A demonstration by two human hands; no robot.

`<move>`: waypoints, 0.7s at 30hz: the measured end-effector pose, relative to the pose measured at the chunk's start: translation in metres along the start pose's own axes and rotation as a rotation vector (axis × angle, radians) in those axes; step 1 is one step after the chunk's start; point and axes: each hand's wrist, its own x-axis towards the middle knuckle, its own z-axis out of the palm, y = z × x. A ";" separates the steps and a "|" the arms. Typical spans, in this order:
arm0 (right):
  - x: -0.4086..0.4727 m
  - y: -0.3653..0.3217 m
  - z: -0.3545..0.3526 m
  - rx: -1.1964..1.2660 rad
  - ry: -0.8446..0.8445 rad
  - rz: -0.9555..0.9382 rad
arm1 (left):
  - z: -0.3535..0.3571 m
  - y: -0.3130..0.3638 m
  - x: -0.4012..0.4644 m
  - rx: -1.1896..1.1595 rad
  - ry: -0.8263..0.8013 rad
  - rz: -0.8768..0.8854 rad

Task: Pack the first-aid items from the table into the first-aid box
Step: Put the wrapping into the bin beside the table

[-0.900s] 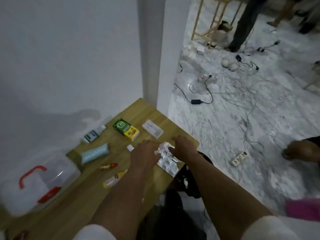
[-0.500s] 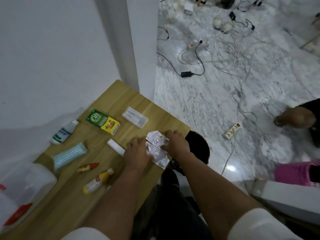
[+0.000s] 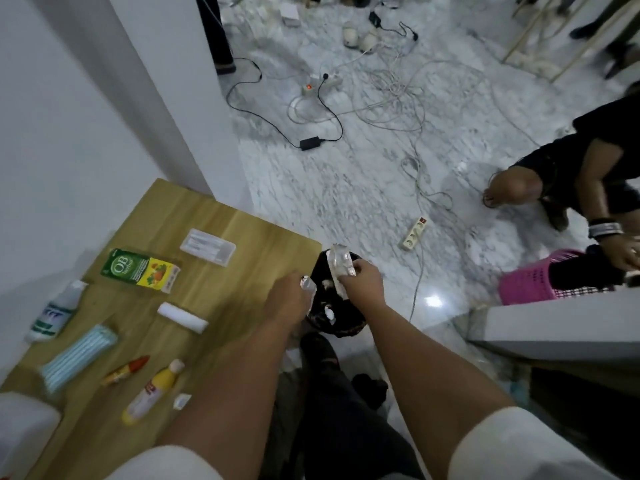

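Note:
My right hand (image 3: 363, 284) holds crumpled clear plastic wrapping (image 3: 341, 263) beyond the table's right edge, above a black bin (image 3: 337, 315). My left hand (image 3: 289, 301) pinches a small scrap of the same wrapping (image 3: 307, 283) at the table edge. On the wooden table (image 3: 214, 220) lie a clear case (image 3: 207, 246), a green and yellow box (image 3: 140, 270), a white gauze roll (image 3: 182, 317), a white bottle (image 3: 55, 311), a pack of blue masks (image 3: 78, 356), a small orange tube (image 3: 124, 370), a yellow bottle (image 3: 152, 393) and a small sachet (image 3: 181, 400). A corner of the white first-aid box (image 3: 24, 429) shows at bottom left.
White walls and a pillar (image 3: 173, 98) stand behind the table. Cables and power strips (image 3: 414, 233) litter the marble floor. A crouching person (image 3: 571, 188) reaches toward a pink basket (image 3: 530, 282) at the right. A grey ledge (image 3: 554, 323) lies beside my right arm.
Both hands lifted the wrapping off the table and carried it right, over the bin. The wrapping has split into a large piece and a small scrap. The camera swung right and down.

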 end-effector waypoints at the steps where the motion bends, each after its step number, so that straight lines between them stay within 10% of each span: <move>1: 0.002 0.008 -0.010 0.004 0.004 0.027 | 0.006 0.015 0.001 -0.002 -0.010 0.001; 21: 0.115 0.095 -0.027 -0.275 -0.093 0.235 | 0.124 0.066 0.125 0.045 -0.126 -0.072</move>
